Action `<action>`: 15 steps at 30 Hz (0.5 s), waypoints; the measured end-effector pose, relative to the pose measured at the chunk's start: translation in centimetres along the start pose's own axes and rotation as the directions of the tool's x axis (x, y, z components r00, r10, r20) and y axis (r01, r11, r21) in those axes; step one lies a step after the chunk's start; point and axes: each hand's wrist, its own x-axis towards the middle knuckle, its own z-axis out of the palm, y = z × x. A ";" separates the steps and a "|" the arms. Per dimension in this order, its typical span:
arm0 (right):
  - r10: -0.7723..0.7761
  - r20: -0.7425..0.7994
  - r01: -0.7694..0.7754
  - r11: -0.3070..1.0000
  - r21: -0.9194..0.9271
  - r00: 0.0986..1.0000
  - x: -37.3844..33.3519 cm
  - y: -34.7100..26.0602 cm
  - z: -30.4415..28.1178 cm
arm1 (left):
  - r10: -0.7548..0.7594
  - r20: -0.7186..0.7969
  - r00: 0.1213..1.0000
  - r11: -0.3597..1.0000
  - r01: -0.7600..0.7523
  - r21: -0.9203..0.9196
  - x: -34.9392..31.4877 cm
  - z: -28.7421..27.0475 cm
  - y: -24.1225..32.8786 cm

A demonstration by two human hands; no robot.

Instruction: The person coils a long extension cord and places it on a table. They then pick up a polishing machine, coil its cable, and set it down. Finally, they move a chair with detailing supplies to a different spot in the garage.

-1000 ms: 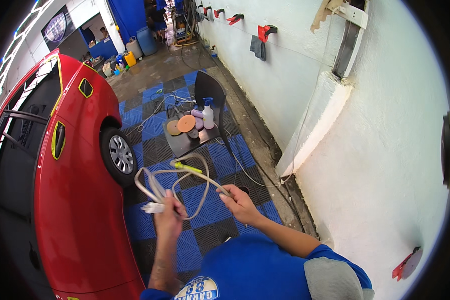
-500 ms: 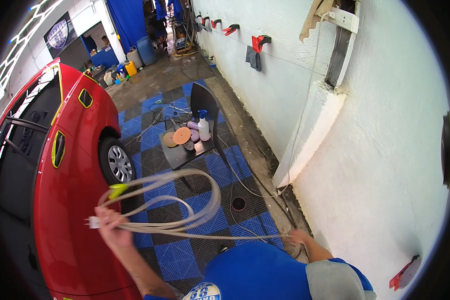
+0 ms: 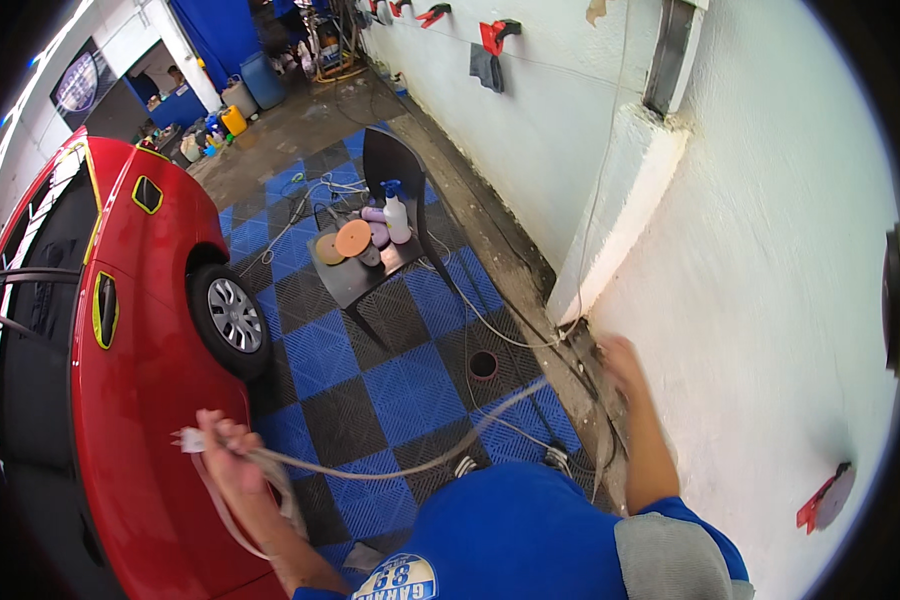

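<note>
My left hand (image 3: 228,455) is closed around a pale electrical cord (image 3: 380,474), beside the red car. The white plug (image 3: 190,440) sticks out from its left side, and loops of the cord hang down by my forearm. From this hand the cord sags in front of me, then rises to the right in a blurred stretch. My right hand (image 3: 622,365) is raised near the foot of the white wall. Motion smears its fingers, so its grip on the cord is unclear.
A red car (image 3: 160,400) stands at left. Ahead, a black chair (image 3: 395,165) holds a spray bottle (image 3: 396,220) and a polisher with an orange pad (image 3: 353,238). A dark round pad (image 3: 483,366) and thin cables lie on blue and black tiles. A white wall (image 3: 770,250) runs along the right.
The large coil stretched out before me has dropped beside my left forearm. My right hand has moved up and forward, and the taut cord span now curves slack.
</note>
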 end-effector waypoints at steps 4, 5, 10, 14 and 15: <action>-0.476 0.663 0.738 0.651 -0.177 0.578 -9.5 -7.9 23.3 | -0.384 0.045 0.922 0.918 0.376 0.123 -3.2 4.0 -9.1; -0.367 0.791 0.772 0.603 -0.199 0.490 -12.0 -8.1 26.5 | -0.468 0.076 0.881 0.881 0.459 0.114 -3.8 4.6 -10.9; -0.173 0.881 0.679 0.706 -0.200 0.440 -13.1 -6.2 26.0 | -0.240 0.168 0.956 0.966 0.218 0.138 -0.5 1.4 -11.2; -0.085 0.654 0.594 0.518 -0.615 0.752 -5.2 6.5 12.3 | 0.040 -0.051 0.998 0.998 -0.037 0.053 2.3 3.8 -3.0; -0.115 0.567 0.543 0.491 -0.681 0.816 -2.7 12.7 5.5 | 0.076 -0.153 0.985 0.997 -0.079 -0.015 2.4 5.5 -0.7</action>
